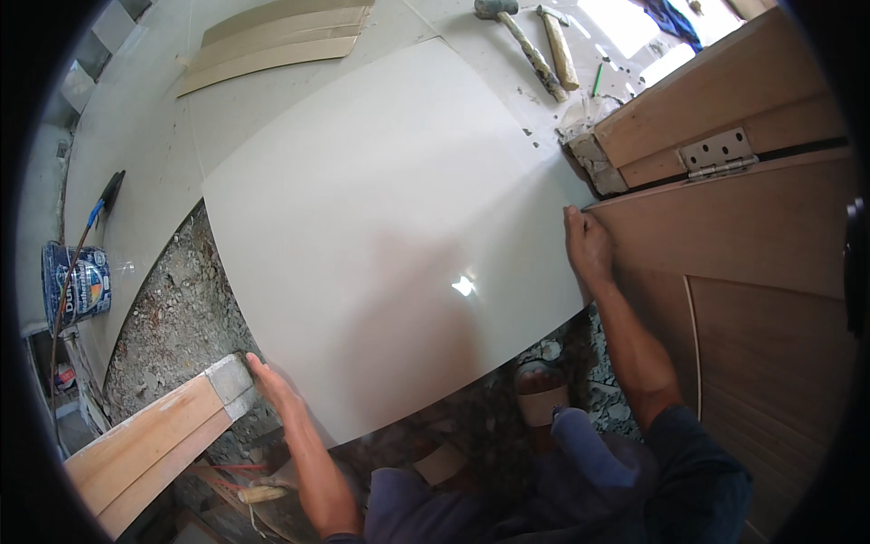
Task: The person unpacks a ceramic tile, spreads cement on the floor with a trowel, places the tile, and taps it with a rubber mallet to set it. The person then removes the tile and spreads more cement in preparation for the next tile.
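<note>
A large glossy off-white floor tile [362,208] stretches out in front of me, reflecting a bright spot and a dark shape. My left hand [272,385] grips its left edge near the close corner, right beside the end of a wooden door frame post. On the opposite edge my right hand [589,243] is closed round the tile, next to the wooden door [725,227]; most fingers of both hands are hidden. Rough broken rubble [186,290] shows along the tile's left side and under its near edge, around my sandalled feet.
Two hammers [526,50] and a green pencil-like stick [597,80] lie on the floor at the far right. Cardboard [281,41] lies far left. A paint bucket [77,281] stands at left. The left frame post [163,440] and right hinge [719,152] flank the tile.
</note>
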A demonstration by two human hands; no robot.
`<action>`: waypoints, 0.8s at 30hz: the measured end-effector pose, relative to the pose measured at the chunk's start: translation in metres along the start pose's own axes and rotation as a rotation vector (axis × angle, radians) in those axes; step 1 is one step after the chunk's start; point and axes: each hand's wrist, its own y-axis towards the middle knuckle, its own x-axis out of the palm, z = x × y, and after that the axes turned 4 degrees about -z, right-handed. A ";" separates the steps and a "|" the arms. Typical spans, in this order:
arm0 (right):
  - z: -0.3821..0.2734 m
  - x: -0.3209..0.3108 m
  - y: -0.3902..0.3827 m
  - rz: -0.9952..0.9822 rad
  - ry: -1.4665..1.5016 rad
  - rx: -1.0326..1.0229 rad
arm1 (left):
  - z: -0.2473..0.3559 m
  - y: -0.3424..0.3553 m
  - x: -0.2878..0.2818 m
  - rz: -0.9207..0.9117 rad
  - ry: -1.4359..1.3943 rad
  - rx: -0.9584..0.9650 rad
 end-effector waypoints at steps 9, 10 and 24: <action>-0.009 0.001 -0.011 0.006 -0.061 -0.068 | 0.004 -0.007 0.004 -0.042 0.253 0.081; -0.011 0.000 -0.013 0.022 -0.091 -0.095 | 0.003 -0.005 0.003 -0.043 0.246 0.069; 0.005 0.012 -0.047 -0.053 -0.388 -0.310 | -0.006 0.013 0.005 0.023 0.289 0.039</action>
